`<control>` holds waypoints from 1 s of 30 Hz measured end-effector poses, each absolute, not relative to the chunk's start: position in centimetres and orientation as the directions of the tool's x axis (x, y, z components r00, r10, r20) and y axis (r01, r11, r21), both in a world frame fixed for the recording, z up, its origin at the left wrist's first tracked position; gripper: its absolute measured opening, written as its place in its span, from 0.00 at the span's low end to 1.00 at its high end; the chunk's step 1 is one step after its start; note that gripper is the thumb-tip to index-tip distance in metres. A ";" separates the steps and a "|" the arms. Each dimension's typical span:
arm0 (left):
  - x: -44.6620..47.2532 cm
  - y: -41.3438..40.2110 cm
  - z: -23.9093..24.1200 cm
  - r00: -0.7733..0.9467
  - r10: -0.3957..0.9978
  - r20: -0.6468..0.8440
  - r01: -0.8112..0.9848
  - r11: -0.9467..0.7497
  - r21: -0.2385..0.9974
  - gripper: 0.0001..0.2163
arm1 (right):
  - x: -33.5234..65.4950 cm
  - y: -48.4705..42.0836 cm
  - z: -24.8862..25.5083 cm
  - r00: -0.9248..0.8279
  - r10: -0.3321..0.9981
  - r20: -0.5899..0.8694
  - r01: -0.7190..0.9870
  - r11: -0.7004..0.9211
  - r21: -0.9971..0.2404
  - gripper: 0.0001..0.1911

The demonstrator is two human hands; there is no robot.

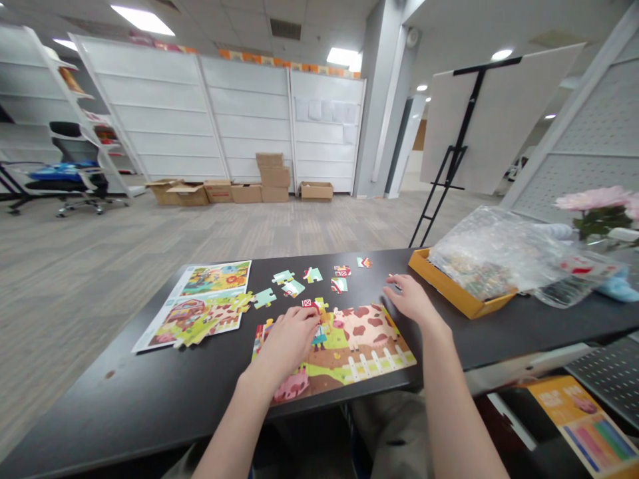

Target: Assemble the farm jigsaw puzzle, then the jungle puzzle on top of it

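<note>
A partly assembled farm jigsaw puzzle (364,346) with a cow and a white fence lies on the black table (150,392). My left hand (289,336) rests on its left part, fingers curled at a piece with a red barn window (309,303) on the upper edge. My right hand (412,296) lies flat at the puzzle's upper right corner, fingers stretched toward a small piece (392,276). Several loose pieces (292,287) lie beyond the puzzle.
A picture sheet (200,303) with loose pieces on it lies at the left. An orange tray (459,293) holding a plastic bag of pieces (494,249) stands at the right, next to pink flowers (596,199). An easel, boxes and an office chair stand behind.
</note>
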State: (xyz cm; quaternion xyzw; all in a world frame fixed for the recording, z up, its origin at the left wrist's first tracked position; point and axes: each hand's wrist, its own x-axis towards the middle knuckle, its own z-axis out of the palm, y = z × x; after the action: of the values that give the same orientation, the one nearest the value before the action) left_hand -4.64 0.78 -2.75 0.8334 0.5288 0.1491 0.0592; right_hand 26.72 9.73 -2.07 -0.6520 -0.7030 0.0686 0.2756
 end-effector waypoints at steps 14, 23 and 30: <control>-10.1 1.2 -1.5 0.018 0.899 0.438 0.892 -0.212 0.398 0.13 | 34.8 9.7 -3.3 0.155 0.963 0.219 0.872 -0.029 -0.489 0.14; -12.1 0.6 -0.9 -0.139 0.848 0.511 0.875 -0.137 0.465 0.13 | 34.4 7.3 -0.7 0.155 0.973 0.173 0.542 0.063 -0.838 0.22; -11.0 0.7 -0.8 -0.098 0.889 0.448 0.848 -0.162 0.505 0.12 | 27.7 6.6 1.3 -0.059 0.973 0.225 0.343 0.232 -0.910 0.25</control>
State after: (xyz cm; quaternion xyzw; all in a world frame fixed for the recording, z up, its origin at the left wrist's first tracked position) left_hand -10.95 0.66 -0.77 0.6711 0.6469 0.3610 0.0281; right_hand 27.72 6.60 1.27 -0.5140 -0.6398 0.3464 0.4544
